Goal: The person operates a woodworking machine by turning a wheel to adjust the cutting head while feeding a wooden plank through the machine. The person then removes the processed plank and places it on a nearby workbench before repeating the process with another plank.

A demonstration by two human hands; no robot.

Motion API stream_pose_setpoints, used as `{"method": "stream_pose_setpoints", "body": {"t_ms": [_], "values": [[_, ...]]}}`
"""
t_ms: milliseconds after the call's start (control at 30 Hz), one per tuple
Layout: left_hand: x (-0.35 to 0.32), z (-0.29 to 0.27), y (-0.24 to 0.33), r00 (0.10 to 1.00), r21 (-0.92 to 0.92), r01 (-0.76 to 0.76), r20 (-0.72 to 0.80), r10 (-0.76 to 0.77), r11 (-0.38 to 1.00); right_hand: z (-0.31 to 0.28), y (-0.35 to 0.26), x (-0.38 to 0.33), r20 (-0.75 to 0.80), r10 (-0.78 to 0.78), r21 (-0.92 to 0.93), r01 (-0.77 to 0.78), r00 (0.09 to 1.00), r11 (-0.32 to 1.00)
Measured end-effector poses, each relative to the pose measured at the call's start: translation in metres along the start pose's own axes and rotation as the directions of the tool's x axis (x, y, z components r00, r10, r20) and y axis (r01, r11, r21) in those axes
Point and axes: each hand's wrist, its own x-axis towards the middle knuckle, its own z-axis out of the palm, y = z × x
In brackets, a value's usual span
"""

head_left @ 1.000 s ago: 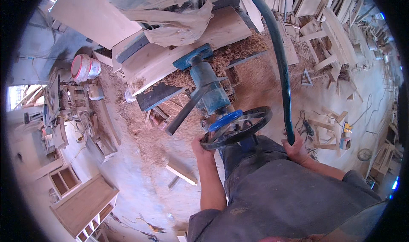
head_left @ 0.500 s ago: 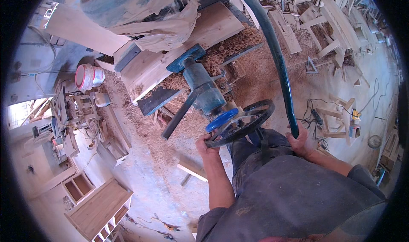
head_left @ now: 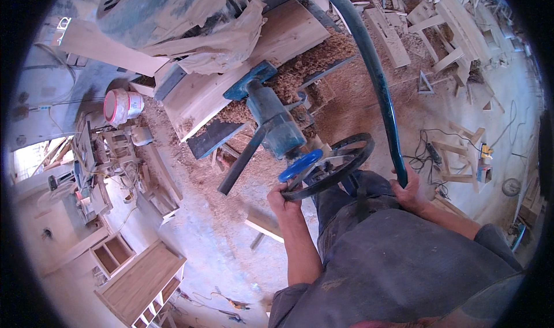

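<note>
View from the head camera, looking down. My left hand (head_left: 283, 196) is closed around the lower rim of the black handwheel (head_left: 332, 165), which sits at the near end of the blue machine (head_left: 271, 117), just above my lap. My right hand (head_left: 407, 190) is closed around the lower end of the long blue lever (head_left: 372, 68). Wood shavings (head_left: 311, 68) cover the machine bed.

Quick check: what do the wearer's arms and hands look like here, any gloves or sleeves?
Both hands are bare, no gloves: left hand, right hand. Forearms are bare too. Short grey sleeves end near the elbows, part of a dusty grey shirt. No watch, rings or markings can be made out.
</note>
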Motion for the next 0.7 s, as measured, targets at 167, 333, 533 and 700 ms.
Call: {"method": "stream_pose_setpoints", "body": {"t_ms": [167,333,533,700], "values": [[0.001,-0.002,0.003,0.998,0.016,0.011,0.066,-0.012,1.0,-0.003,-0.01,0.001,0.013,0.051,0.015,-0.051,0.999,0.999],[-0.002,0.002,-0.002,0.998,-0.008,-0.054,-0.022,0.053,0.999,0.0,-0.003,0.001,-0.029,-0.007,0.047,0.008,1.0,0.999],[0.003,-0.001,0.002,0.999,0.064,-0.036,-0.018,0.037,0.997,0.002,0.006,-0.001,-0.036,-0.001,0.056,0.003,0.999,0.998],[0.018,-0.018,0.002,0.999,0.009,-0.01,0.037,0.01,1.0,-0.003,-0.001,0.001,-0.017,-0.017,0.085,0.019,1.0,0.996]]}}
